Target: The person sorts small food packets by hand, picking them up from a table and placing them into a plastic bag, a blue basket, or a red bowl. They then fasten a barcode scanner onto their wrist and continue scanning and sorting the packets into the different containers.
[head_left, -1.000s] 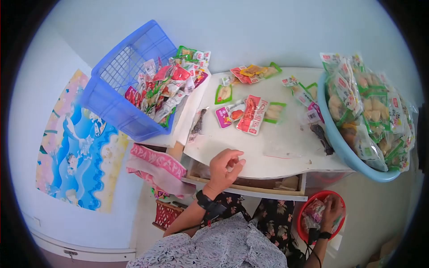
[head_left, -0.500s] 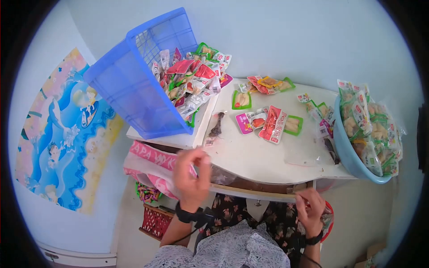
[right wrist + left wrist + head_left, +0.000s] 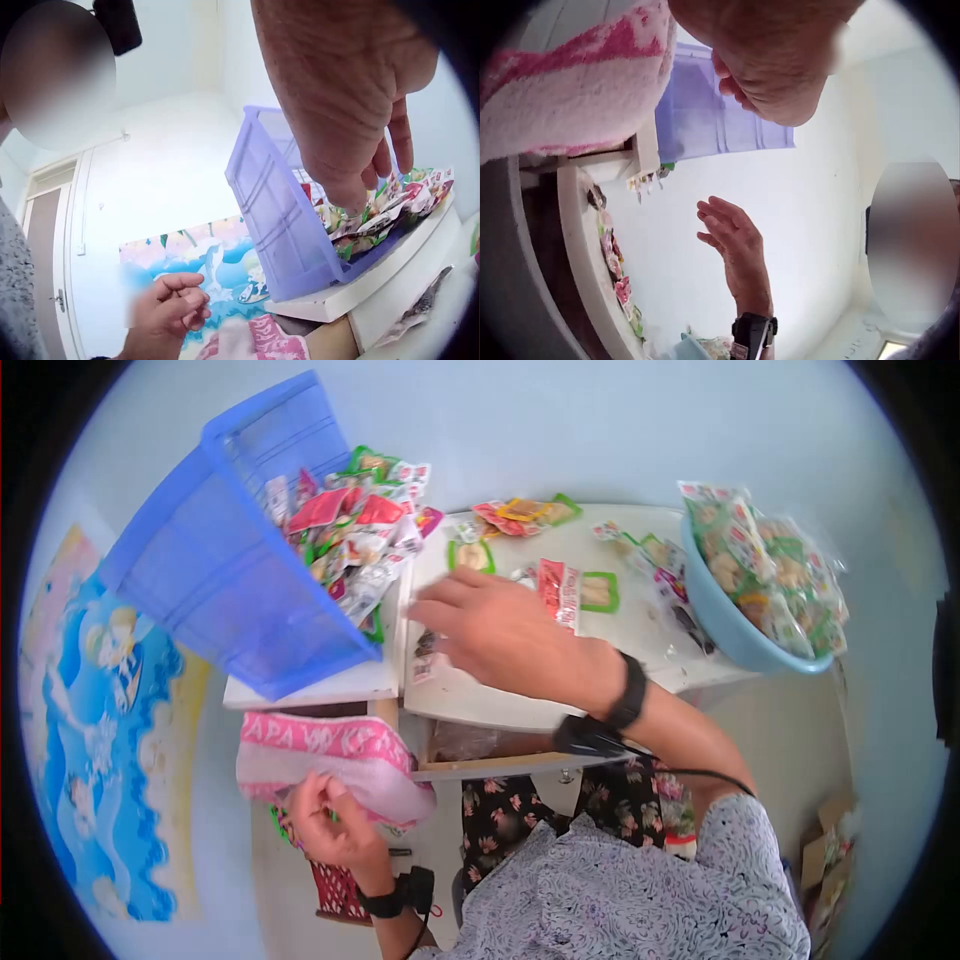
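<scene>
My right hand (image 3: 510, 635) reaches leftward over the white table (image 3: 480, 705), fingers extended and holding nothing visible, above a dark snack packet (image 3: 424, 660). To its left, packets (image 3: 350, 545) spill from a tipped blue basket (image 3: 235, 575); no contact shows. In the left wrist view the same hand (image 3: 739, 244) has its fingers apart and slightly bent. My left hand (image 3: 335, 825) hovers by a pink-and-white towel (image 3: 330, 755), its fingers loosely curled, with nothing seen in them; the right wrist view shows that hand (image 3: 169, 315) likewise.
A light-blue basin (image 3: 735, 625) heaped with packets stands at the table's right. Several packets (image 3: 525, 515) lie along the back. Below the front edge is an open drawer (image 3: 480, 745). A red basket (image 3: 340, 890) is on the floor, lower left.
My right hand has come up from the red bucket at lower right and swung left across the table. My left hand has dropped leftward to beside the towel. The head view has shifted.
</scene>
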Demonstrator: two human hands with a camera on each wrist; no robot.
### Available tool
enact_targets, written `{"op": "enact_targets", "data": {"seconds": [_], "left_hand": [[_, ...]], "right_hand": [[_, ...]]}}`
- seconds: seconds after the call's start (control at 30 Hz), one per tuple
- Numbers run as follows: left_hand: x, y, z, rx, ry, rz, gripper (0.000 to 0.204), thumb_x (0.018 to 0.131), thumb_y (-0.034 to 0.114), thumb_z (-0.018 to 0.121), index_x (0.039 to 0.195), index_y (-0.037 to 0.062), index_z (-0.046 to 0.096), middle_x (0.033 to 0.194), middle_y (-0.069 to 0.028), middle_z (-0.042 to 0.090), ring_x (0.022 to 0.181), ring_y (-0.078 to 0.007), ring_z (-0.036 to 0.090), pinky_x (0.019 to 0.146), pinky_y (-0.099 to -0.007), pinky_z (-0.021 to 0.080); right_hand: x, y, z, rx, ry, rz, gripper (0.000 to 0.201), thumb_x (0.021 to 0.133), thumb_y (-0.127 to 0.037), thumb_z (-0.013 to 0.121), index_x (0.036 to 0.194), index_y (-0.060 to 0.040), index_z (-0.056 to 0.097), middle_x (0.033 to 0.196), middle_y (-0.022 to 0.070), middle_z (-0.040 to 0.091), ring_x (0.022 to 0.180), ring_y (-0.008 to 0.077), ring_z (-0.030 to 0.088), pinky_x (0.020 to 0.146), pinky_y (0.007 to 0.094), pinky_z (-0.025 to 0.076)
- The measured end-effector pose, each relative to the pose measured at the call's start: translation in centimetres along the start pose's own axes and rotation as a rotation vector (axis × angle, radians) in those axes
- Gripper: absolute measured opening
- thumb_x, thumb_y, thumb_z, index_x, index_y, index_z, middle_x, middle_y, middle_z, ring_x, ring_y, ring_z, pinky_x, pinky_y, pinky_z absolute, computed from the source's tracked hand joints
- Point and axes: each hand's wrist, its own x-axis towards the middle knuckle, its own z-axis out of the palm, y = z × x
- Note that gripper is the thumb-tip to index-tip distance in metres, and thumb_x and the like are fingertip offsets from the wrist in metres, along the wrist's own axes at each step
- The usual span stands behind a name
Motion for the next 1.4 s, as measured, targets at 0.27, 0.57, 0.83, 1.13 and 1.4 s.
{"op": "enact_targets", "data": {"seconds": [0.27,0.57,0.83,1.13,1.4], "left_hand": [[0.4,-2.4,-2.8,-0.067,0.076,-0.153,0.025,0.099,-0.002,0.061,0.123,-0.0078,0.063,0.105,-0.0123,0.065,0.091,-0.0171,0.061,0.08,-0.0284,0.05],[-1.0,-4.8,-3.7,0.042,-0.016,-0.144,0.024,0.1,-0.001,0.062,0.123,-0.0062,0.062,0.104,-0.01,0.065,0.088,-0.0138,0.06,0.076,-0.0261,0.051],[0.4,-2.8,-2.2,-0.082,-0.039,-0.15,0.019,0.096,-0.006,0.062,0.116,-0.0063,0.063,0.101,-0.0107,0.063,0.086,-0.0172,0.059,0.077,-0.03,0.052],[0.9,-1.1,-1.8,-0.008,-0.089,-0.124,0.019,0.094,-0.007,0.062,0.113,-0.0048,0.065,0.095,-0.0089,0.06,0.077,-0.015,0.056,0.07,-0.0278,0.049],[0.6,-1.0,-1.0,0.043,-0.155,-0.133,0.018,0.094,-0.006,0.064,0.112,-0.0036,0.066,0.094,-0.0074,0.061,0.076,-0.0139,0.055,0.066,-0.0268,0.046]], "right_hand": [[8.3,2.3,7.8,-0.239,0.058,-0.129,0.069,0.08,-0.005,0.07,0.146,-0.0182,0.052,0.155,0.0156,0.044,0.147,0.0349,0.039,0.113,0.0554,0.039],[11.9,4.2,8.6,-0.527,-0.084,-0.413,0.056,0.087,-0.015,0.068,0.141,-0.022,0.055,0.147,0.0107,0.052,0.145,0.0337,0.04,0.119,0.0669,0.024],[13.0,7.9,11.2,-0.258,0.075,-0.54,0.043,0.089,-0.013,0.062,0.13,-0.0252,0.058,0.133,0.0066,0.059,0.127,0.0296,0.055,0.11,0.0522,0.043],[11.4,8.9,10.7,-0.272,0.078,-0.47,0.045,0.083,-0.011,0.063,0.127,-0.0226,0.065,0.112,0.0115,0.063,0.114,0.0315,0.063,0.059,0.039,0.059],[3.9,11.7,6.4,-0.318,-0.025,-0.335,0.04,0.082,-0.007,0.064,0.121,-0.0194,0.065,0.111,0.0091,0.061,0.112,0.0287,0.061,0.064,0.039,0.06]]}}
